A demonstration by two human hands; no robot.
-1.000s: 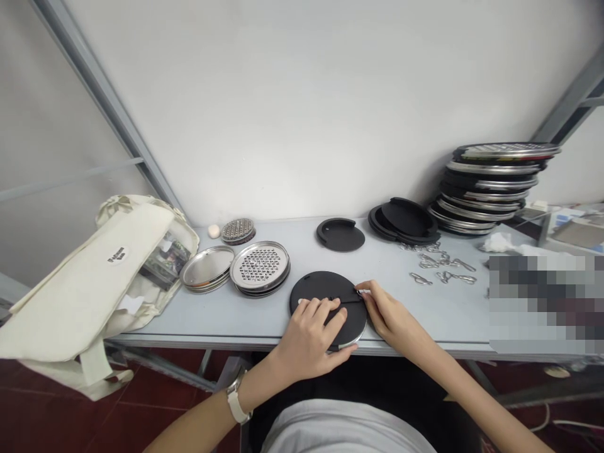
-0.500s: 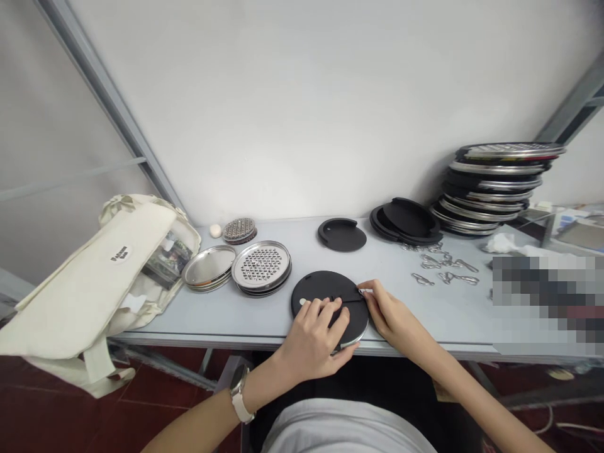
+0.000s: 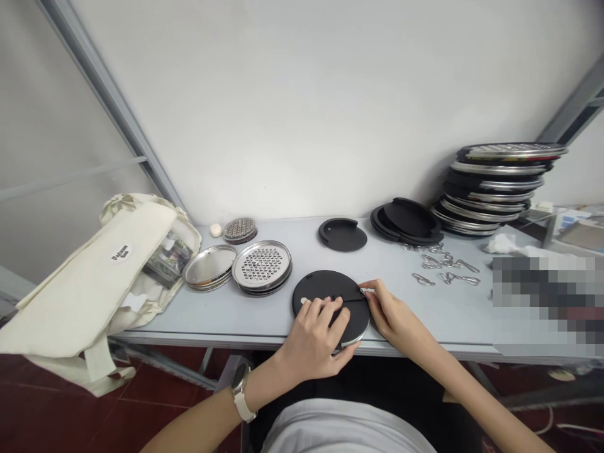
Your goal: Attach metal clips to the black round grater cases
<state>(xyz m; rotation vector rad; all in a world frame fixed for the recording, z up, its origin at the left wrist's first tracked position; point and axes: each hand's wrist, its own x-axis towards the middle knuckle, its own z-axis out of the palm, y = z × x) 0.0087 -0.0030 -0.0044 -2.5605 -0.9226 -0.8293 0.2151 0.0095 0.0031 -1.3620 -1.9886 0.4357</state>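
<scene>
A black round disc (image 3: 325, 286) with a silvery lower rim lies near the table's front edge. Across its top runs a dark slot or strip, and a pale round spot shows at its left. My left hand (image 3: 318, 336) holds the disc, fingers curled over the top and thumb at the near rim. At the disc's right edge my right hand (image 3: 389, 314) pinches a small shiny metal piece (image 3: 363, 291), mostly hidden by the fingertips. Several bent metal wire loops (image 3: 443, 264) lie to the right of that hand.
Left of the disc sit metal grater plates (image 3: 262, 264), plain metal discs (image 3: 210, 267), and small round graters (image 3: 240, 229). Black lids (image 3: 342, 236) and black trays (image 3: 406, 220) stand at the back. A tall stack of plates (image 3: 500, 189) rises at right; a cream bag (image 3: 94, 277) is at left.
Both hands keep their places on the disc. The view has shifted very slightly; nothing else has visibly moved.
</scene>
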